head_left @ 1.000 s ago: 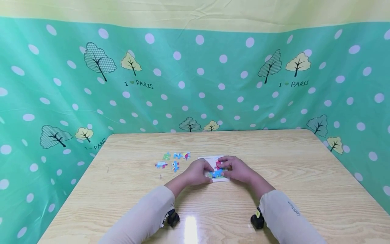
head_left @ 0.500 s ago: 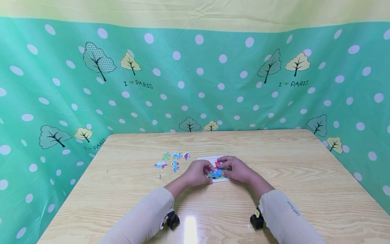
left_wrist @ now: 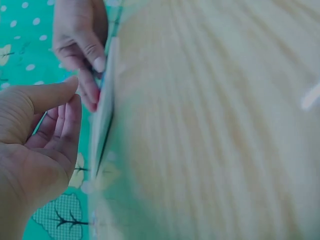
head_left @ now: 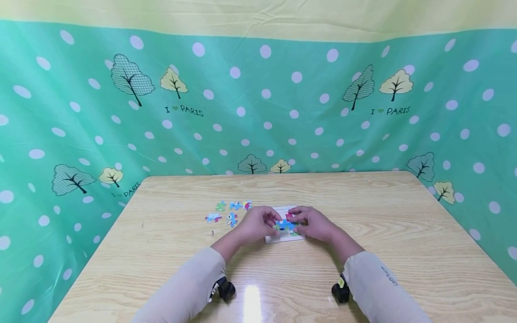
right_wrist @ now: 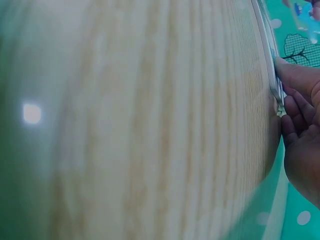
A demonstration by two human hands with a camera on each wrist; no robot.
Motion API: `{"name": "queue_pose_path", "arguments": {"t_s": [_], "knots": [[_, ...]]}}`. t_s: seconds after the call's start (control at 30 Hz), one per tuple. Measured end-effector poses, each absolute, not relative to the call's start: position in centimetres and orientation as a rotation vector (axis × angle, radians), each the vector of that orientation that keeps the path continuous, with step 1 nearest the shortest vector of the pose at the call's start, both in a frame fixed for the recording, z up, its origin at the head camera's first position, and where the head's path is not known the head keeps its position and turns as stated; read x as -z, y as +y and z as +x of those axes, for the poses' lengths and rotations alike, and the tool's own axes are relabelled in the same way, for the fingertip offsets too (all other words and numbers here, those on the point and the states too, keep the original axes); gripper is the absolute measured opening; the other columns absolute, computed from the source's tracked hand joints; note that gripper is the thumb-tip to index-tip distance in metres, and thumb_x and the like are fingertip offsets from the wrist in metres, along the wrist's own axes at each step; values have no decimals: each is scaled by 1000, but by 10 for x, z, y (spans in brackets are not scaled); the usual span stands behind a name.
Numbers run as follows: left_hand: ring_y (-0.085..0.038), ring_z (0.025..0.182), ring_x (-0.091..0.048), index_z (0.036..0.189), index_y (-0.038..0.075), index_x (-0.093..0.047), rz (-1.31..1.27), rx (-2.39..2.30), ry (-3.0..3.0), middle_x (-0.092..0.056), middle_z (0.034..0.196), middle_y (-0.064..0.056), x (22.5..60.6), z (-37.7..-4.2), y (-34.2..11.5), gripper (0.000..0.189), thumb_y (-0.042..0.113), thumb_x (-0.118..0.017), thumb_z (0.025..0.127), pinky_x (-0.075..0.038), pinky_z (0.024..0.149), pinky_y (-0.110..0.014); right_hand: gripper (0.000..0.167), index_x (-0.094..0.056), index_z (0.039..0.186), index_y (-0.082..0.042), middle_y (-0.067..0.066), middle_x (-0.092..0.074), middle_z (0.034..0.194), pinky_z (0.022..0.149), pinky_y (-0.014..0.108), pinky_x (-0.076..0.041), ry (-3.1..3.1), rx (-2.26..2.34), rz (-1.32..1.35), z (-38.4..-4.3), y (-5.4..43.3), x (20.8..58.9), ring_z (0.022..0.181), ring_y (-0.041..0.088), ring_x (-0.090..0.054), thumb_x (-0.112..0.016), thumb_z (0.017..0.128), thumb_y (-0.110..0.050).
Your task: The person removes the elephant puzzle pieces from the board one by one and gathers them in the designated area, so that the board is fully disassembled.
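Observation:
My left hand (head_left: pixel 258 222) pinches a blue-and-green jigsaw puzzle piece (head_left: pixel 281 225) between thumb and fingertips, close over the left part of a white puzzle tray (head_left: pixel 282 240). In the right wrist view that piece (right_wrist: pixel 306 19) shows at the top right corner. My right hand (head_left: pixel 315 223) grips the tray's right side, fingers curved over it and thumb nearer me. A red piece (head_left: pixel 289 216) lies in the tray under its fingertips. In the left wrist view, the left thumb and fingers (left_wrist: pixel 70 97) nearly meet, with the right hand (left_wrist: pixel 82 45) beyond at the tray.
Several loose puzzle pieces lie left of the tray, among them a green one (head_left: pixel 220 206), a blue one (head_left: pixel 232 219) and a blue-and-red one (head_left: pixel 213 218). A tiny dark object (head_left: pixel 212 233) lies nearer me. A green dotted curtain (head_left: pixel 258 103) hangs behind the wooden table (head_left: pixel 383 211).
My left hand has risen slightly from the tray's near left corner, lifting the blue-and-green puzzle piece and uncovering the white rim there. The right hand has stayed put.

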State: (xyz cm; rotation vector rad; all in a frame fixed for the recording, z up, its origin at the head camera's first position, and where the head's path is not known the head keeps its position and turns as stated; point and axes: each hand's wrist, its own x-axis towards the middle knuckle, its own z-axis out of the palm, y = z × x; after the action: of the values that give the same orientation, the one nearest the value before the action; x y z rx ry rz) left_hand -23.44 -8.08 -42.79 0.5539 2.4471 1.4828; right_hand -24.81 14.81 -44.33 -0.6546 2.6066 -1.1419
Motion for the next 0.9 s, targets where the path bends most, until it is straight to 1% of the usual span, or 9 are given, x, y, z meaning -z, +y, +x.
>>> {"name": "queue_pose_path", "arguments": {"t_s": [0.27,0.57,0.8,0.9], "knots": [[-18,85,-61,96,16,-70,483,-1522,2457,-65,90,-1,415,-235,-92,29,2,-83,74,-54,76,-30,31,-70,117,-7,9,-54,138,109,54,-32,2608,1141,-619,-248,148,441,133,37,-40,-74,86,-5],[-18,84,-61,96,13,-70,447,-1554,2444,-65,89,-2,412,-232,-101,30,0,-83,73,-54,76,-29,30,-71,116,-7,8,-54,137,109,54,-31,2622,1132,-614,-246,147,440,133,37,-40,-74,86,-6],[-19,85,-61,97,13,-70,429,-1554,2434,-65,90,-3,415,-230,-109,31,-1,-82,72,-53,79,-33,29,-72,115,-5,9,-54,137,109,55,-31,2633,1121,-623,-246,146,440,133,38,-40,-74,86,-6],[-19,84,-61,98,11,-69,426,-1565,2433,-65,89,-3,418,-230,-113,32,0,-83,71,-53,78,-31,28,-72,114,-5,8,-54,137,110,54,-31,2629,1135,-589,-245,145,441,133,38,-40,-74,86,-5]]}}
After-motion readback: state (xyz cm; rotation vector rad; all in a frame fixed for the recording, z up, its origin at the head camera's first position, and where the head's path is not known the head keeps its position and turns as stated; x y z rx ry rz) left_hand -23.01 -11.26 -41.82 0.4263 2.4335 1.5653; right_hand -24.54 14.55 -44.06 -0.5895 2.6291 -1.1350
